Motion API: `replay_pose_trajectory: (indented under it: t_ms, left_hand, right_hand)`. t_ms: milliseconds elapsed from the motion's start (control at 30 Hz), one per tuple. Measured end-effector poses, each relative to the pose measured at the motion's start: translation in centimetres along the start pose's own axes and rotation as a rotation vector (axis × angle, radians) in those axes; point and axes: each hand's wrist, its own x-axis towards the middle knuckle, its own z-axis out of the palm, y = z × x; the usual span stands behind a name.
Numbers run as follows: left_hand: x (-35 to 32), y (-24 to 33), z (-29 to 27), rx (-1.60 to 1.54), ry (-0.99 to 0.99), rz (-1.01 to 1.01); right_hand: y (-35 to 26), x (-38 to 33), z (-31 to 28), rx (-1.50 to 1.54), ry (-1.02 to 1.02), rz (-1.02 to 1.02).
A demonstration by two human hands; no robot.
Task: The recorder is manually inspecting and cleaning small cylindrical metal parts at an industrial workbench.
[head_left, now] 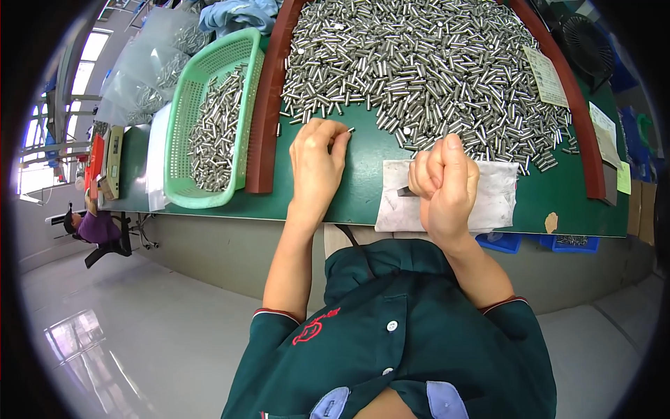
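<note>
Small shiny metal pins (419, 63) cover the far part of the green table (363, 188) in a wide heap. My left hand (317, 157) rests at the near side of the heap, thumb and forefinger pinched on a single metal pin (351, 130). Over a white cloth (399, 209), my right hand (447, 181) is closed in a fist with the thumb on top. From its left side sticks out a short dark flat piece (406, 191); the rest is hidden by the fingers, so its kind does not show.
Dark red rails (262, 140) flank the heap. A light green basket (176, 153) of pins stands left, beside clear bags (143, 70) and a scale (114, 160). At right are paper sheets (546, 77) and a black fan (585, 45). Blue bins (504, 242) sit below the table's edge. Another person (98, 225) sits far left.
</note>
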Motion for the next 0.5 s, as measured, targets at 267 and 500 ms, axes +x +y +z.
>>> replay_pose_trajectory:
  t_ms: [267,500]
  left_hand:
    - [0.23,0.64,-0.06,0.067,0.054,0.076]
    - [0.43,0.46,0.44,0.006,0.036,0.050]
  right_hand:
    - [-0.02,-0.09,0.08,-0.004,0.000,-0.007]
    - [0.24,-0.04,0.05,-0.042,-0.005,-0.028]
